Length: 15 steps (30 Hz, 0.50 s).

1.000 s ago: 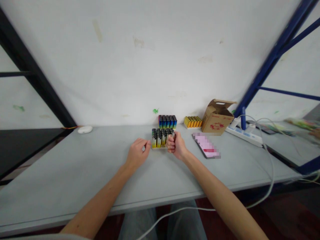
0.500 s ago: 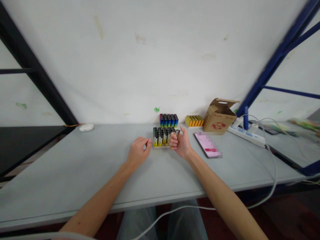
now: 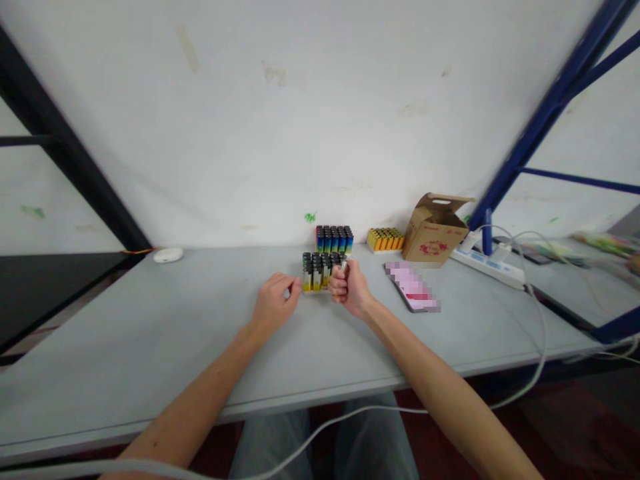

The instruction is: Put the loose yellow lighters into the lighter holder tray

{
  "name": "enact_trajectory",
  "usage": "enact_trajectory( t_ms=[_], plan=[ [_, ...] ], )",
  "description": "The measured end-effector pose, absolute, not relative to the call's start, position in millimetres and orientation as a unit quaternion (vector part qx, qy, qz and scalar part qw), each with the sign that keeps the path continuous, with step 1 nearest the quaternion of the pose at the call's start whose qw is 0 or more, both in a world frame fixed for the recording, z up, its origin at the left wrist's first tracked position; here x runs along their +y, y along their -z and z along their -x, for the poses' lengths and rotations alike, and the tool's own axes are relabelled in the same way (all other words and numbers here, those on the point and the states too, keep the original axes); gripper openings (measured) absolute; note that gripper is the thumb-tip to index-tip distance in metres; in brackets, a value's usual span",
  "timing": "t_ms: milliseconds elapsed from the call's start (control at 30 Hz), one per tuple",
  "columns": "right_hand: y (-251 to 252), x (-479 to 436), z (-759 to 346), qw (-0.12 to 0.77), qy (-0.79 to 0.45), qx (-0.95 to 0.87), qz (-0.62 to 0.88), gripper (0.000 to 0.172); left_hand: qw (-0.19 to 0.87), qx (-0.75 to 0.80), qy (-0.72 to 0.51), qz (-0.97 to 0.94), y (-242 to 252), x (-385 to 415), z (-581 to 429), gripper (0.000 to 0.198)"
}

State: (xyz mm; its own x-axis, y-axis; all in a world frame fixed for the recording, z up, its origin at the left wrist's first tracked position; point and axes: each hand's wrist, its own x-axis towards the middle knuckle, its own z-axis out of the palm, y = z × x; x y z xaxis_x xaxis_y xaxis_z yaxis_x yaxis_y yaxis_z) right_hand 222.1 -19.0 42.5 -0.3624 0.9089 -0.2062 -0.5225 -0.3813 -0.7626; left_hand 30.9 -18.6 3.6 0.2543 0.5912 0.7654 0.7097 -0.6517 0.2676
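Note:
Lighters with black tops and yellowish bodies stand upright in a tray in front of me. Directly behind them is a group of blue lighters. My right hand is closed round a lighter at the right front of the yellowish group, with its metal top showing above the fingers. To the left of the tray my left hand rests near the table, its fingers curled and thumb against them; what it holds, if anything, is hidden.
Yellow lighters and an open cardboard box stand by the wall at the right. A phone lies on the grey table, with a white power strip beyond. A white case lies at the left.
My right thumb has come down from its raised position onto the top of the lighter. My left hand keeps its pose. The view has shifted slightly.

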Motion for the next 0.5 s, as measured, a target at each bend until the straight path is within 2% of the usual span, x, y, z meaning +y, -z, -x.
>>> enact_trajectory(
  t_ms=[500],
  plan=[
    [-35.4,-14.7,-223.0,0.453,-0.772,-0.319,0.311,0.042,0.058,-0.416,0.447,0.790,-4.5,-19.6,-31.0,0.033]
  ],
)
